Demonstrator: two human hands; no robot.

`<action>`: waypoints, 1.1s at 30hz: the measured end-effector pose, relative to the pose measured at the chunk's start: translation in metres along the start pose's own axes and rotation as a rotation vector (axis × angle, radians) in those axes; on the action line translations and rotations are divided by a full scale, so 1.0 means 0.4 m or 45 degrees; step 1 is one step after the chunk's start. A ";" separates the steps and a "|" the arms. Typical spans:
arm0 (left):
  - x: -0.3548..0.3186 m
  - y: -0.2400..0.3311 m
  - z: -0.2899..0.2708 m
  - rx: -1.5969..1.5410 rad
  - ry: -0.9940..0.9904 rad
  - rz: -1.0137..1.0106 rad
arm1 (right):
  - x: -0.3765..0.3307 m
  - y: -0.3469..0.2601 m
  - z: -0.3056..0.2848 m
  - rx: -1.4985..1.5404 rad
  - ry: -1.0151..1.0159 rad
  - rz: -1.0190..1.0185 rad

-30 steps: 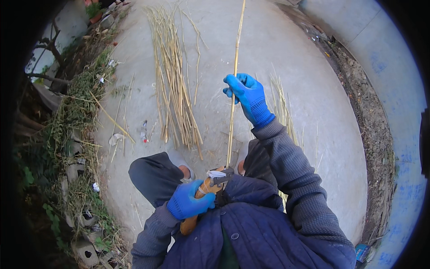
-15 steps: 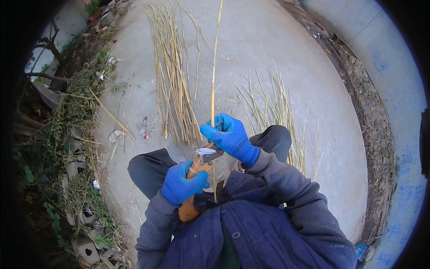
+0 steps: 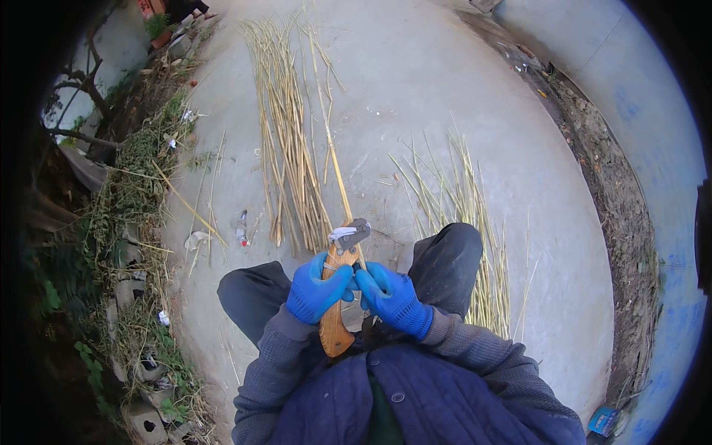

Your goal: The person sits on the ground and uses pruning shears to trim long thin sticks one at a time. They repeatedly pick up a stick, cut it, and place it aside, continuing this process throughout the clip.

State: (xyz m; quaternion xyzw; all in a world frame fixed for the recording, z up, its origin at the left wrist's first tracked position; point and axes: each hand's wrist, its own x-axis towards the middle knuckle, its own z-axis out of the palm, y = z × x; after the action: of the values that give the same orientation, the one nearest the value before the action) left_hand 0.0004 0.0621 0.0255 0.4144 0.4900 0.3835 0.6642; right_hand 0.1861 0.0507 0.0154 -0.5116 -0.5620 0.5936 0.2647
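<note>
My left hand (image 3: 319,288), in a blue glove, is wrapped round a wooden-handled tool (image 3: 337,330). At the tool's top is a grey metal head bolted on and bound with white material. A long tan stalk (image 3: 337,170) runs away from this head, slanting up and to the left. Close beside the left hand, my right hand (image 3: 397,297), gloved in blue too, is closed just below the metal head. A short length of the stalk shows between the head and its fingers; the fingertips are partly hidden.
Beyond the tool lies a bundle of tan stalks (image 3: 285,133) on the concrete ground (image 3: 415,74). Paler thin stalks (image 3: 475,200) lie at the right, by my knee. Weeds and hollow blocks (image 3: 144,423) line the left edge; a pale wall (image 3: 667,185) bounds the right.
My right hand has come down from the stalk above the tool to below its head, beside my left hand. The stalk now leans left. The tool has moved slightly farther away.
</note>
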 end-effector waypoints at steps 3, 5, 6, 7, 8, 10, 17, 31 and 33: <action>0.033 -0.025 -0.016 -0.169 -0.025 -0.075 | 0.022 0.037 -0.027 -0.525 0.010 -0.369; 0.095 -0.023 -0.063 -0.283 0.204 0.027 | 0.000 0.067 -0.051 -1.219 -0.013 -0.971; 0.135 -0.010 -0.111 -0.248 0.305 0.061 | -0.029 0.083 -0.065 -1.151 -0.006 -1.034; 0.178 0.007 -0.163 -0.263 0.396 0.106 | -0.065 0.099 -0.085 -1.095 -0.049 -1.087; 0.218 0.020 -0.205 -0.283 0.490 0.141 | -0.101 0.111 -0.111 -1.073 -0.137 -1.098; 0.289 0.053 -0.300 -0.397 0.560 0.303 | -0.200 0.135 -0.167 -0.658 -0.149 -0.637; 0.386 0.078 -0.310 -0.339 0.508 0.263 | -0.425 0.115 -0.394 -0.850 -0.236 -0.166; 0.258 -0.008 0.066 -0.282 0.276 0.015 | 0.096 0.022 -0.181 -0.542 0.092 -0.318; 0.258 -0.027 0.059 -0.285 0.248 -0.045 | 0.091 0.044 -0.186 -0.684 0.100 -0.424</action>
State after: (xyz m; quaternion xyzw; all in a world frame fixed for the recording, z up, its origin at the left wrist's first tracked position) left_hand 0.0478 0.1485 -0.0146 0.2900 0.5135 0.4624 0.6621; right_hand 0.2456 0.1084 -0.0008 -0.4866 -0.7641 0.3523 0.2351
